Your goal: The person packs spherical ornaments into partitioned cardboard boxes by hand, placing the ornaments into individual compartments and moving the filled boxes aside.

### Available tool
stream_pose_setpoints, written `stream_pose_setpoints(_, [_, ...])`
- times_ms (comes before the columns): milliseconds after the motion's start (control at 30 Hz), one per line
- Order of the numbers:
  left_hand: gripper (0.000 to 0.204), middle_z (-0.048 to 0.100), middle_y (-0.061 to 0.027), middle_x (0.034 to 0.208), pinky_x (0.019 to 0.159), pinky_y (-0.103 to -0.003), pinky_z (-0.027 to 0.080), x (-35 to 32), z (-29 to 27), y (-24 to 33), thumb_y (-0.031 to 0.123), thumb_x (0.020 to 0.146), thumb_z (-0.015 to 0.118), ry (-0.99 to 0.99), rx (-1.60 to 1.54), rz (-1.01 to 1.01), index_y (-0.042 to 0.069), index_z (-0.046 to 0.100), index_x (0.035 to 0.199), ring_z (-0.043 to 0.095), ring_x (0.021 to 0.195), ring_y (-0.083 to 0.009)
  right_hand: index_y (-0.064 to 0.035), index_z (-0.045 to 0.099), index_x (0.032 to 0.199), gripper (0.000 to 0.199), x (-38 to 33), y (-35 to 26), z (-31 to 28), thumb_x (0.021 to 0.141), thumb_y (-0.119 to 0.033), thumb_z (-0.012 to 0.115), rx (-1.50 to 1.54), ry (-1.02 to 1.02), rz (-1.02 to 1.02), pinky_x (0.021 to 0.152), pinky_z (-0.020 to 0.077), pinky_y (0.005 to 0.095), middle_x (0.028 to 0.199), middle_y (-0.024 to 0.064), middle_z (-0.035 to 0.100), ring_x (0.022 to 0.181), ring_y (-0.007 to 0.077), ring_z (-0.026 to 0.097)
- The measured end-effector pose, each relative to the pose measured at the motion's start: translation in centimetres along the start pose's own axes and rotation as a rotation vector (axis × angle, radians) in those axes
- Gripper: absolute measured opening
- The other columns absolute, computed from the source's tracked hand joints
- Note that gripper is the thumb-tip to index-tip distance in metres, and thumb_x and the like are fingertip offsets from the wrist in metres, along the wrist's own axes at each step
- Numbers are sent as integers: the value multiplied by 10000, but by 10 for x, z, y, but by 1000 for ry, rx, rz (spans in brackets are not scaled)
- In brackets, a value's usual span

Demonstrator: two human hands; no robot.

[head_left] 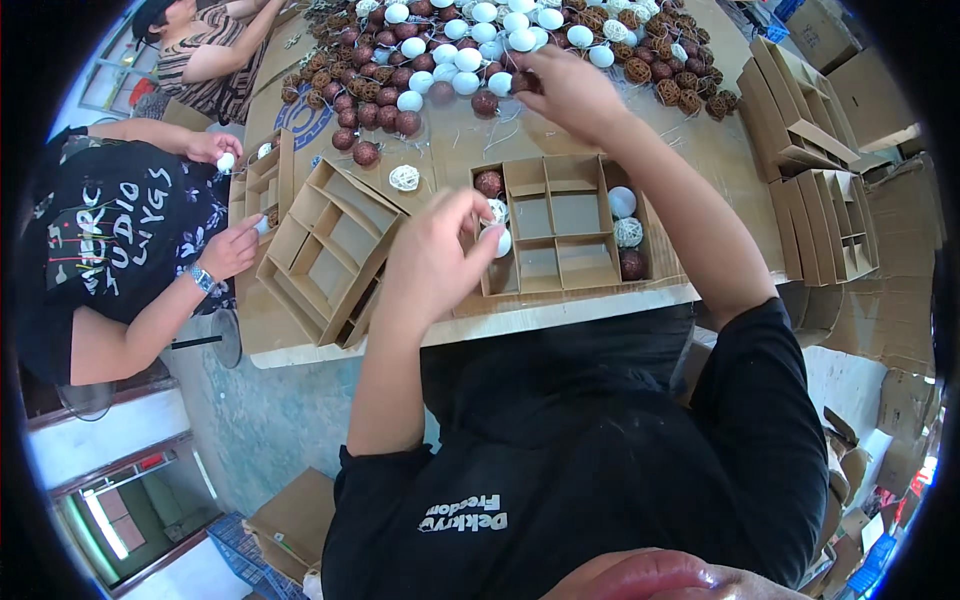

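A divided cardboard box (560, 275) lies in front of me. Its left column holds a brown glitter ball (488, 183), a white wicker ball (498, 210) and a smooth white ball (503, 243). My left hand (437, 245) is at that column, fingers curled and thumb against the white balls; what it grips is partly hidden. In the right column sit a pale ball (622, 202), a white wicker ball (628, 233) and a brown ball (632, 265). My right hand (570, 90) reaches into the ball pile, its fingers closed on a dark brown glitter ball (524, 82).
Brown, white and wicker balls (388, 95) are heaped at the table's far side. A loose white wicker ball (404, 178) lies nearer. More divided boxes (325, 255) stand left, with stacked ones (800, 110) at right. A co-worker's hands (228, 250) handle balls at left.
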State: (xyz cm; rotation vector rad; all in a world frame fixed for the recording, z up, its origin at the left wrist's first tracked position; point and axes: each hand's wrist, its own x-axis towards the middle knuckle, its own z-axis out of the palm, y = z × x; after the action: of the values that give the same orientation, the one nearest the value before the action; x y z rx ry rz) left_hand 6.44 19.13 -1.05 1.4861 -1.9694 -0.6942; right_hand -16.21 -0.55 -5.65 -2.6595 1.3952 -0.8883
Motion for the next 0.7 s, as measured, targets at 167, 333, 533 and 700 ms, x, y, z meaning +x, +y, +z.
stream_pose_setpoints(167, [220, 680, -163, 1038, 804, -479, 566, 73, -8, 4, 214, 934, 739, 219, 327, 95, 59, 674, 1076, 709, 923, -346, -93, 685, 1210, 386, -69, -31, -84, 911, -312, 793, 130, 138, 277, 906, 563, 472, 1141, 141, 717, 1065, 373, 703])
stream_pose_setpoints(333, [304, 671, -206, 1182, 895, -520, 583, 170, 35, -58, 236, 933, 722, 210, 558, 1, 56, 680, 1174, 704, 1028, -413, -112, 737, 1192, 332, -130, -49, -82, 919, -292, 796, 175, 17, 472, 878, 572, 455, 1107, 130, 697, 1015, 369, 709])
stream_pose_setpoints(533, [285, 678, -213, 1168, 890, -519, 581, 162, 43, -58, 232, 920, 740, 229, 434, 16, 106, 689, 1170, 701, 1038, -413, -102, 725, 1205, 335, -138, -35, -76, 929, -277, 796, 171, 105, 327, 866, 579, 438, 1104, 139, 684, 969, 360, 707])
stream_pose_setpoints(700, [347, 701, -211, 1164, 894, -491, 578, 156, 16, -59, 249, 902, 772, 262, 407, -9, 88, 692, 1200, 707, 1049, -402, -63, 682, 1252, 440, -95, 11, -69, 889, -254, 841, 229, 296, 350, 887, 583, 424, 1192, 191, 661, 1029, 340, 695])
